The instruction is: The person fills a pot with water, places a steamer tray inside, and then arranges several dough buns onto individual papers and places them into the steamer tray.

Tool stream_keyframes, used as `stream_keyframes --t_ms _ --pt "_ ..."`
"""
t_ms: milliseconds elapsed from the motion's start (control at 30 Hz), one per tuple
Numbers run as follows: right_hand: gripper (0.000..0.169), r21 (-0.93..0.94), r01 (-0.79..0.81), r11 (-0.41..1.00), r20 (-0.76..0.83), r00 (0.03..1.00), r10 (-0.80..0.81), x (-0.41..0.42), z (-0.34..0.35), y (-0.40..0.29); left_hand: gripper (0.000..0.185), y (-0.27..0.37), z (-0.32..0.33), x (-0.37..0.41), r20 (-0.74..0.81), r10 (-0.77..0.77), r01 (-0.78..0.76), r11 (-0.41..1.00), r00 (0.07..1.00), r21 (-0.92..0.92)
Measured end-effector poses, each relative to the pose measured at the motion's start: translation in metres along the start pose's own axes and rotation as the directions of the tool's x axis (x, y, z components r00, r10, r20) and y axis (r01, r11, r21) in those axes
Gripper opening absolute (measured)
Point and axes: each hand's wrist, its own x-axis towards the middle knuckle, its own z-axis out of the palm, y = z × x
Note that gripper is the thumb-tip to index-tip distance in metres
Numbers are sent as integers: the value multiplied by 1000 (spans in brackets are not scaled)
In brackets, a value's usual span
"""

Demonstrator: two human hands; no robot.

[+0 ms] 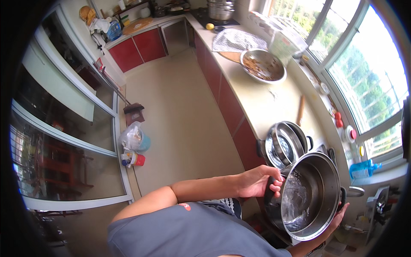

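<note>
A stainless steel pot [316, 192] with dark handles hangs tilted between my two hands, its open mouth turned towards me. Wet streaks and a little water glisten inside it. My left hand [261, 183] is closed around the near black handle. At the opposite side, my right hand [338, 215] grips the other handle; the pot wall hides some of its fingers. Just beyond the pot, a shiny steel basin [279, 147] leans inside another dark-handled steel pot [298, 131] on the counter.
On the pale counter [257, 102] lie a wooden rolling pin [301, 110] and a steel bowl of food [263, 66]. A blue soap bottle [361, 169] stands on the windowsill. A bagged bin [136, 138] and a dustpan [134, 114] rest by the glass doors.
</note>
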Motion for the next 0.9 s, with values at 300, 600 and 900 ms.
stream_keyframes --t_ms 300,600,900 --pt "36 -108 -48 993 142 988 64 -15 196 96 14 166 -35 -139 56 202 -200 979 978 -39" --pt "31 1 -103 995 346 933 96 56 483 251 13 399 -98 -259 -118 509 -495 859 853 128" --pt "26 -235 -121 964 548 803 235 125 795 383 34 666 -149 -374 -230 849 -652 516 476 556"
